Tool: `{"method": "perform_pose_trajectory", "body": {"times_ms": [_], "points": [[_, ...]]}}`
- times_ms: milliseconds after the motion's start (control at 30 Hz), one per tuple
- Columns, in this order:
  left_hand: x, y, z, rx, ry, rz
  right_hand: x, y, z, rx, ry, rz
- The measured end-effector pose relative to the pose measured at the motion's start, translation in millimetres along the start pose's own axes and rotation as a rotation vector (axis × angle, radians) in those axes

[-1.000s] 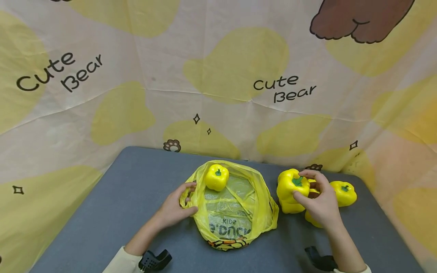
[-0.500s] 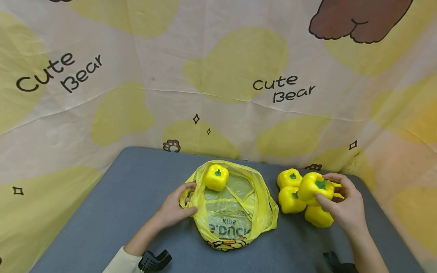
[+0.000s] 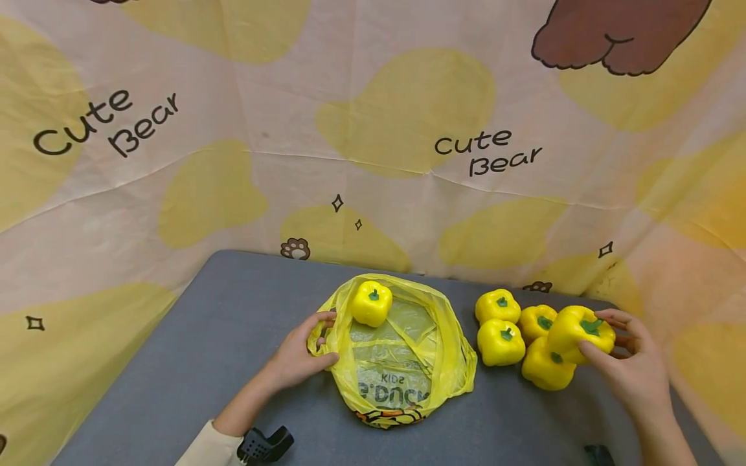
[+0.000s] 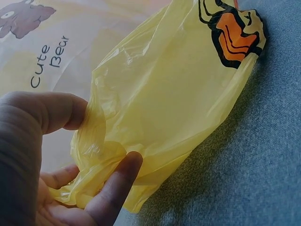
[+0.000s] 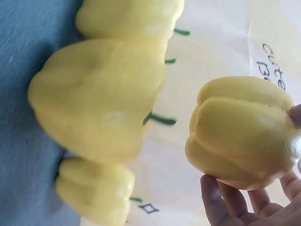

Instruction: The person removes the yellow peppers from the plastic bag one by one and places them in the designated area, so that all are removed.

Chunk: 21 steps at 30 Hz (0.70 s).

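My left hand point(image 3: 300, 353) grips the left edge of a yellow plastic bag point(image 3: 457, 353), which lies with its mouth open toward me. Thin plastic bunches between the thumb and fingers in the left wrist view, where a duck print point(image 4: 233, 40) shows on the bag. One yellow bell pepper point(image 3: 371, 304) sits inside at the upper left of the bag's mouth. At the right, my right hand point(image 3: 638, 366) holds another yellow bell pepper point(image 3: 574, 331) by its stem side. That pepper is up off the table in the right wrist view, fingers below it.
Several more yellow bell peppers point(image 3: 501, 343) stand close together on the grey table point(image 3: 233, 317), between the bag and the right hand. Behind the table hangs a patterned cloth point(image 3: 373, 129) with "Cute Bear" lettering.
My right hand has carried its pepper rightward and slightly toward me, from over the left peppers to the right end of the group. The left hand and bag stay put.
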State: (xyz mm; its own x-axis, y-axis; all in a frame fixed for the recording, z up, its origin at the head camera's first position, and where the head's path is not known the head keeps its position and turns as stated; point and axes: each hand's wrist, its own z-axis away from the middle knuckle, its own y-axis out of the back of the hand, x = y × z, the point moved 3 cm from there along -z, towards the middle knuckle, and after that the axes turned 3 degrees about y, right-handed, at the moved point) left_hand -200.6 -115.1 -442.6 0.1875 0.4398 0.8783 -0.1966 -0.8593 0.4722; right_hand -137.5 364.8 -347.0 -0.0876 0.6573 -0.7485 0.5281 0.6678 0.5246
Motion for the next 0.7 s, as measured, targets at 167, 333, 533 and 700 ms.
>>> {"method": "perform_pose_trajectory", "body": {"times_ms": [167, 333, 533, 700], "points": [[-1.0, -0.4, -0.5, -0.009, 0.025, -0.012, 11.8, 9.1, 0.2, 0.028, -0.029, -0.007], [-2.0, -0.1, -1.1, -0.014, 0.034, -0.022, 23.8, 16.5, -1.4, 0.041, -0.072, 0.02], [-2.9, -0.7, -1.2, -0.017, 0.037, -0.021, 39.0, 22.0, 0.4, 0.051, -0.124, 0.072], [-2.8, -1.1, -1.1, -0.017, 0.036, -0.013, 47.8, 23.9, 0.7, 0.077, -0.141, 0.113]]}}
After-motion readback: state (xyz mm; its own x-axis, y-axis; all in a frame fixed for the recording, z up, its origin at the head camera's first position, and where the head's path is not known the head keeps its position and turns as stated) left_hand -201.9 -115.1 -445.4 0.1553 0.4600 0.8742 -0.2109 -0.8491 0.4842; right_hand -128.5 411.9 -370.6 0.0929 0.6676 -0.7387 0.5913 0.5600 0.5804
